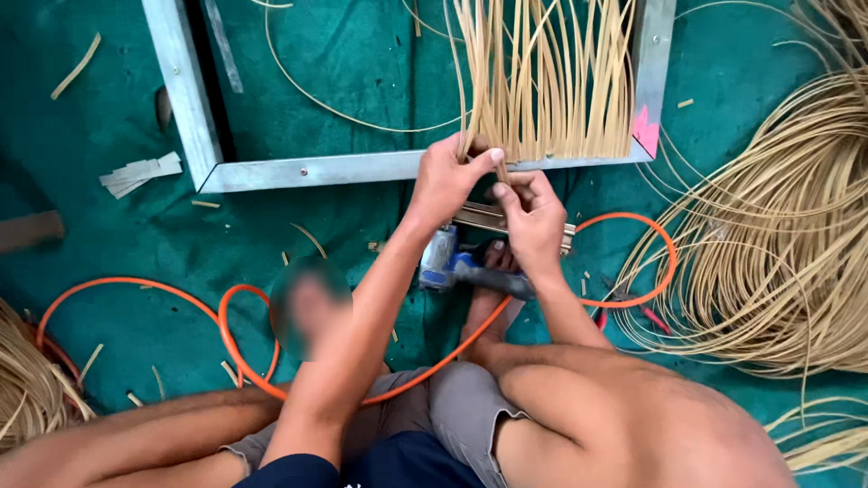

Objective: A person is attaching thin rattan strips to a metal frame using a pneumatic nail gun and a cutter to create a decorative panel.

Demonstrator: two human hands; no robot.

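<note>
Rattan strips (542, 81) hang over the metal frame (312, 170) — your left hand (445, 181) pinches one strip at the frame's lower bar, your right hand (533, 217) closed on its end just beside — fingertips nearly touching.

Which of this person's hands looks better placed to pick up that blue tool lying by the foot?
Probably the right hand: it sits just above the blue tool, pinching only a strip end, while the left hand is higher, gripping the cane strips at the metal frame.

Green floor cloth (362, 54) carries a metal frame (298, 169), orange hose (136, 287), perhaps cane coils (787, 226).
</note>
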